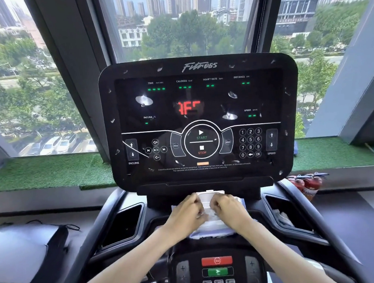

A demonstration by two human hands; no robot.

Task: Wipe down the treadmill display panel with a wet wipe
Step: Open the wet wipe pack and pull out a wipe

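Glass runs across the whole back of the view, a wide window (25, 85) on towers and trees. In front of it stands the treadmill display panel (200, 118), glossy black, lit, leaning slightly back, with pale flecks and smears scattered over its face and frame. It is rigid and fixed, so it should bear steady pressure, though the touch keys along its lower half would likely answer to a firm rub. None of it looks wiped yet.

Just under the panel's bottom edge, on the console ledge (258, 213), lies the wipe pack (211, 227), a soft white pouch with a stiffer flap lid at its far end. By my reckoning the pouch is light and would slide or lift if a sheet were tugged without holding it down. The sheet itself should be limp, damp and apt to drag a second one along, so it is best pinched at a corner by the opening.

The left hand (187, 211) lies on the pack's left half with its fingers curled in at the opening. The right hand (228, 208) mirrors it, its bent fingertips meeting the other's over the middle. Both grip the pack; blur hides whether a sheet is already pinched between them, and no loose wipe shows.
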